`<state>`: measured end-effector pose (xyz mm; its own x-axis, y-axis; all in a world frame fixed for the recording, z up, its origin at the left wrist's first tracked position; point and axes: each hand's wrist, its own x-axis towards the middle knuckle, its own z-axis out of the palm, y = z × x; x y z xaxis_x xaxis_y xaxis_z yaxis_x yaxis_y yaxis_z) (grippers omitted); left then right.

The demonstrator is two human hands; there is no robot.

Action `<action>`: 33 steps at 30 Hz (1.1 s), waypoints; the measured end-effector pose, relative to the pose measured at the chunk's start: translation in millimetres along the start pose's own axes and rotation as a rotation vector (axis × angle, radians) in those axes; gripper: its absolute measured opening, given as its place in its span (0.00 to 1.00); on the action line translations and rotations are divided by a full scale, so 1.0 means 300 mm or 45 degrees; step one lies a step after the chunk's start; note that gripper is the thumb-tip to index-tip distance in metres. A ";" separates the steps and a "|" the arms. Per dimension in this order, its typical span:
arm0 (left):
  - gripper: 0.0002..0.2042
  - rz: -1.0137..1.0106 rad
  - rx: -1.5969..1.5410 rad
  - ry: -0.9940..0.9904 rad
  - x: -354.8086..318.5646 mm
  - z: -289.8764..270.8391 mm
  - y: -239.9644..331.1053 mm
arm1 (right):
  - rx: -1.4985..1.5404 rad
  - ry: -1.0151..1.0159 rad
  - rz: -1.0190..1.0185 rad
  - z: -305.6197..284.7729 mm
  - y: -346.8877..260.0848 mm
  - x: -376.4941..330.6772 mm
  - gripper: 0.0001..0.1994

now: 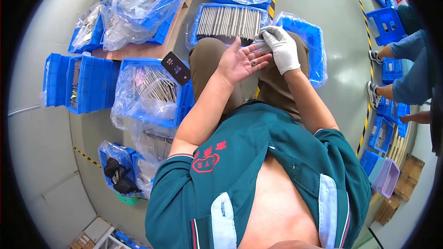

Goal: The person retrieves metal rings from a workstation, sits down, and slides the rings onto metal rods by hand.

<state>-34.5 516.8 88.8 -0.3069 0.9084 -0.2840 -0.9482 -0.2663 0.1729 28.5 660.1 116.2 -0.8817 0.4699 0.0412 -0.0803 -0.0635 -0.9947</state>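
My left hand (240,62) is bare and palm up above my knees, its fingers stretched out. Small dark marks or specks show on its fingers; what they are is too small to tell. Close against its fingertips, my right hand (282,48) wears a white glove, with thumb and fingers pressed together. Something greyish and see-through shows by the gloved fingertips, but its kind cannot be made out. Just beyond my knees stands a blue crate (265,17) lined with clear plastic, filled with a row of thin metal rods (228,22).
Another rod-filled crate (266,5) stands behind. At right is a plastic-lined blue crate (318,60). A black phone (176,68) lies by a crate of loose rods (156,85) at left. Stacked blue crates (99,85) stand farther left. A person in blue trousers (413,67) is at far right.
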 end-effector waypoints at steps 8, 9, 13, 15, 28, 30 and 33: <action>0.32 0.002 0.058 0.203 -0.011 -0.016 0.005 | 0.102 0.019 0.311 -0.022 0.016 0.000 0.09; 0.31 0.008 0.049 0.209 -0.010 -0.020 0.011 | 0.091 0.007 0.294 -0.015 0.017 0.002 0.09; 0.30 -0.022 0.101 0.139 -0.011 0.012 0.021 | 0.007 0.007 0.120 -0.016 0.003 -0.002 0.09; 0.30 -0.038 0.097 0.126 -0.011 0.012 0.019 | -0.008 -0.008 0.035 -0.028 -0.005 0.001 0.09; 0.14 0.202 0.230 0.695 -0.005 -0.061 0.070 | 0.612 0.225 0.345 -0.411 -0.008 0.031 0.07; 0.13 0.250 0.341 0.742 -0.011 -0.041 0.100 | 0.376 0.440 0.428 -0.500 0.067 0.061 0.07; 0.10 0.221 0.406 0.676 0.023 0.035 0.119 | 0.359 0.520 0.595 -0.723 0.327 0.121 0.07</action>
<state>-69.7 516.8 102.8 -0.5301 0.5558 -0.6404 -0.8352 -0.2121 0.5073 89.5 861.8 -0.3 -0.6118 0.6283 -0.4806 0.0993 -0.5417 -0.8347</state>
